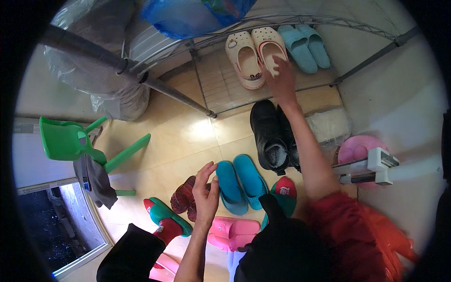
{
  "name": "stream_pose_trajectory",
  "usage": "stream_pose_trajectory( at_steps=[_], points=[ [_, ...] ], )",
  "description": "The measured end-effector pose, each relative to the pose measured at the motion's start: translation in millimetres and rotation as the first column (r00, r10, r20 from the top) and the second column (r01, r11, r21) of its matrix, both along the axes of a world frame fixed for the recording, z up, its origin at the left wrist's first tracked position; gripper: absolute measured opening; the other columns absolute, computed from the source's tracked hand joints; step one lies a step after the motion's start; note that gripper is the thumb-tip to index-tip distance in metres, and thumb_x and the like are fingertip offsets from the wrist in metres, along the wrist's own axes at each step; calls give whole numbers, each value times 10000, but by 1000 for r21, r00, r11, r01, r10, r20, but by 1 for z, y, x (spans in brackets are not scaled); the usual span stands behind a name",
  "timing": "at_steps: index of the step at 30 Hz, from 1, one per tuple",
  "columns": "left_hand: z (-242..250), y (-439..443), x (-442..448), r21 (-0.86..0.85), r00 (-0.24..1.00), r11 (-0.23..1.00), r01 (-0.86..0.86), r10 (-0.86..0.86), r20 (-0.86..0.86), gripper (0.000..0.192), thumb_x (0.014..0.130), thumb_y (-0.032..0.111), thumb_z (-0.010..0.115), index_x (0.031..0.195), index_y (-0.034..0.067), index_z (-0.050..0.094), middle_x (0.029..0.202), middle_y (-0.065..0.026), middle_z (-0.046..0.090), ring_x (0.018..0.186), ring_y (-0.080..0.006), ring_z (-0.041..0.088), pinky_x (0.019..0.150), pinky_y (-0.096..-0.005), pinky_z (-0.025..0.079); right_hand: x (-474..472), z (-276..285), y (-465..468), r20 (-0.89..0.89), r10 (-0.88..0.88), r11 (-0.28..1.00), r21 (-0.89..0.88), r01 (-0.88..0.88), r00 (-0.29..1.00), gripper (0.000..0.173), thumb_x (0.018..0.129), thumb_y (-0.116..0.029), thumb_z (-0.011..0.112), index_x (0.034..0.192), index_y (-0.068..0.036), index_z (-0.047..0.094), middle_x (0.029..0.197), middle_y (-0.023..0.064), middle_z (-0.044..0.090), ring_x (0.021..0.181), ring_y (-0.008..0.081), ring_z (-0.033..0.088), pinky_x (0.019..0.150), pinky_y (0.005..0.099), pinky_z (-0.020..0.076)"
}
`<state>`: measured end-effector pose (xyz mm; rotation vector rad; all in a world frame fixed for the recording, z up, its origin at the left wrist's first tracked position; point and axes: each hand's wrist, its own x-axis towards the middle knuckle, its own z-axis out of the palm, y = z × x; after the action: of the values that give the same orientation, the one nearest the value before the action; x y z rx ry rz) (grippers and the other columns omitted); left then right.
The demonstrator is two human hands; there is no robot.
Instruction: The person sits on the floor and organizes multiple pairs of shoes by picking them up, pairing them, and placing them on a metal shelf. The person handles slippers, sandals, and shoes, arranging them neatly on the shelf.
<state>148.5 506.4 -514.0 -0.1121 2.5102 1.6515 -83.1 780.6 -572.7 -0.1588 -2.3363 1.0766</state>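
My right hand (280,79) reaches over the wire shelf, its fingers at the heel of the right one of two cream clogs (245,58); its fingers are spread and no grip shows. Beside the clogs on the shelf stand light blue slides (303,49). My left hand (205,190) hovers above the floor with fingers apart, holding nothing, just left of a pair of teal slippers (232,187). Dark red patterned footwear (182,195) lies partly hidden behind it. Pink slides (230,232) are below the teal pair, and black boots (266,134) stand under my right forearm.
A grey metal pole (169,91) supports the wire rack (225,91). At left are a green plastic chair (65,139) with grey cloth (102,187) and a plastic-wrapped bundle (123,98). A wrapped package (327,125) and a pink object (357,146) lie along the right wall.
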Motion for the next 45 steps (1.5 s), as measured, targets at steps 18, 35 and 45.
stream_pose_trajectory(
  at_steps=[18,35,45],
  points=[
    [-5,12,19,90,992,989,117,-121,44,242,921,61,567,1154,39,629,1156,-140,630,1090,-257,604,946,-329,459,203,16,15,763,132,991,-124,-56,633,615,791,-416,743,1047,124,598,1025,314,624,973,380,651,837,408,521],
    [-15,4,25,68,976,981,183,-189,107,245,944,129,578,1168,46,634,1100,-147,646,964,-252,651,831,-336,526,208,22,5,855,-19,945,184,-269,519,448,835,-352,699,985,66,642,1041,316,628,1011,435,616,874,486,491],
    [-15,11,30,62,967,978,200,-207,151,249,941,120,579,1167,29,632,1055,-158,655,930,-262,666,791,-332,534,196,0,16,867,83,979,21,-203,492,509,798,-273,707,1064,148,599,1060,362,598,1049,475,577,929,466,461]
  ],
)
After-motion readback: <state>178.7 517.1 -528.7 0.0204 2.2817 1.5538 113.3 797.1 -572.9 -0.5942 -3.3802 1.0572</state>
